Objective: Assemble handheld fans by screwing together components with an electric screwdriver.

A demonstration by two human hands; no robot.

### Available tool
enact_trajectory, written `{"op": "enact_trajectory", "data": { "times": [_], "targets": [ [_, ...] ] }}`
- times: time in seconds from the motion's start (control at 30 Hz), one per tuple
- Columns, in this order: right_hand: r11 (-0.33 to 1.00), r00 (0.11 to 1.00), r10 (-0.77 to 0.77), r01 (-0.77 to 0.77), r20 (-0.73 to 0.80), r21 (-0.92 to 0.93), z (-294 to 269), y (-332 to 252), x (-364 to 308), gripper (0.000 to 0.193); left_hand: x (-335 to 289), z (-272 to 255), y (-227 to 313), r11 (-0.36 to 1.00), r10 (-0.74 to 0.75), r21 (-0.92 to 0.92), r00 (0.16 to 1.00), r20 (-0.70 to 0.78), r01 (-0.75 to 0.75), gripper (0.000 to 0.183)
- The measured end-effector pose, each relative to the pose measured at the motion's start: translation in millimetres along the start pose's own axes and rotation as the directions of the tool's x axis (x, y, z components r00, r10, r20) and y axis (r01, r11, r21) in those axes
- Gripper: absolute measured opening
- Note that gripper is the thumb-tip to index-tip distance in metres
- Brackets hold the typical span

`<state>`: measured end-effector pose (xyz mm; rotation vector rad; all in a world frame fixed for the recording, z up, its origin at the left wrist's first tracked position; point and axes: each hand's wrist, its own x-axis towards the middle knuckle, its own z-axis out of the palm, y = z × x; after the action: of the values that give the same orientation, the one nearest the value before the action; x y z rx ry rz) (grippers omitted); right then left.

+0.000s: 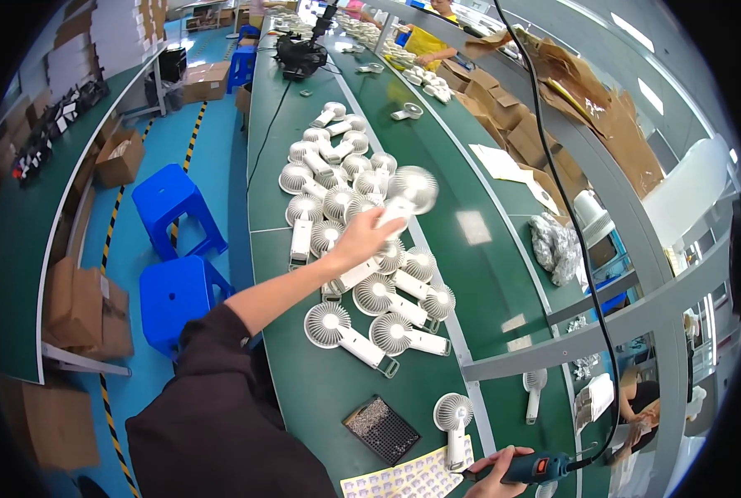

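Observation:
My left hand [369, 236] is closed around the handle of a white handheld fan [413, 189], raised over the pile and blurred by motion. Below it, several more white handheld fans [374, 295] lie heaped on the green bench. At the lower right, my right hand [496, 476] grips a dark teal electric screwdriver [538, 469] with a black cord. Its tip is close to the handle end of a single fan [453, 413]; whether they touch I cannot tell. That fan lies partly on a sheet of small stickers [412, 479]. Beside it is a black tray of screws [381, 428].
A conveyor belt [449, 249] carrying scattered fans runs along the bench's right side. A grey metal frame [586, 332] and hanging black cord [545, 124] cross the right. Blue stools [171, 207] stand left. Co-workers [431, 46] are at the far end and lower right.

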<state>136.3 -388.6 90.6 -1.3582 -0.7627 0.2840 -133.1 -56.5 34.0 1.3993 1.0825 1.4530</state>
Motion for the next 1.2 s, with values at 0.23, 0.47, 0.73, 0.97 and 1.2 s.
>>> {"op": "enact_trajectory", "data": {
  "times": [0.23,0.47,0.73,0.97,1.2],
  "targets": [
    [1.0,0.999,0.024,-0.024,0.041,-0.018,7,4,1,0.021,-38,-76,-53,0.991,-0.097,0.062,0.961,-0.258,0.116,0.037],
    [1.0,0.999,0.007,-0.007,0.049,-0.004,15,8,0,0.024,-42,-81,-71,0.965,-0.073,0.217,0.945,-0.32,0.148,0.039],
    [1.0,0.999,0.02,-0.019,0.044,-0.014,8,14,6,0.024,-41,-69,-77,0.66,0.418,0.75,0.856,-0.304,-0.055,0.048],
    [0.999,0.996,0.036,-0.035,0.083,-0.014,11,19,10,0.023,-48,-68,-80,0.733,0.397,0.673,0.867,-0.301,-0.102,0.046],
    [0.997,0.995,0.072,-0.069,0.074,-0.042,18,19,8,0.022,-49,-66,-74,0.678,0.524,0.703,0.812,-0.257,-0.215,0.029]
  ]
}}
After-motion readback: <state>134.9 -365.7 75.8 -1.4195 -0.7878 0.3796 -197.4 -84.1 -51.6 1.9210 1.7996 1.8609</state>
